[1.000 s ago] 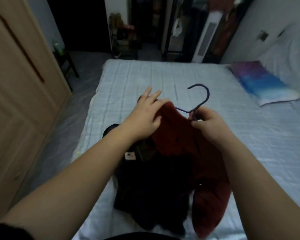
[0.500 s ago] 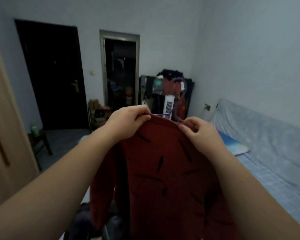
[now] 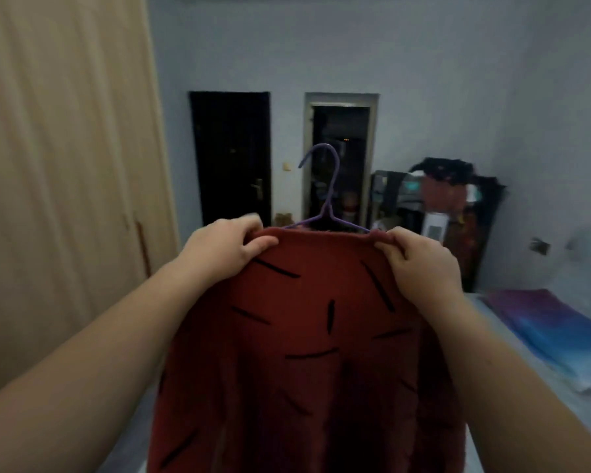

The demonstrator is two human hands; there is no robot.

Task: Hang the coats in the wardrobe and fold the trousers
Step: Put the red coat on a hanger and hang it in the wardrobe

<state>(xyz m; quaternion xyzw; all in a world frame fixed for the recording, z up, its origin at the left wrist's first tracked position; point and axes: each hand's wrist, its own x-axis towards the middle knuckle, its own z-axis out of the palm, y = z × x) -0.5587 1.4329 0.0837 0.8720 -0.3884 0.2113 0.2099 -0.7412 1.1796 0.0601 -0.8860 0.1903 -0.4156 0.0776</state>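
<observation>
A dark red coat (image 3: 307,353) with short black dashes hangs in front of me on a purple wire hanger (image 3: 325,196), whose hook rises above the collar. My left hand (image 3: 229,247) grips the coat's left shoulder, thumb over the front. My right hand (image 3: 420,264) pinches the right shoulder at the hanger's end. The coat hangs spread between both hands and hides what lies below it. The tan wooden wardrobe (image 3: 65,182) stands at the left, its door closed.
The bed (image 3: 512,339) with a purple-blue pillow (image 3: 556,332) lies at the lower right. Ahead are a dark door (image 3: 231,158), an open doorway (image 3: 342,158) and a cluttered rack of clothes (image 3: 447,206) against the wall.
The coat has been lifted off the bed and held up on the hanger. My hands have spread apart to its shoulders, and my view has swung up and left toward the wardrobe.
</observation>
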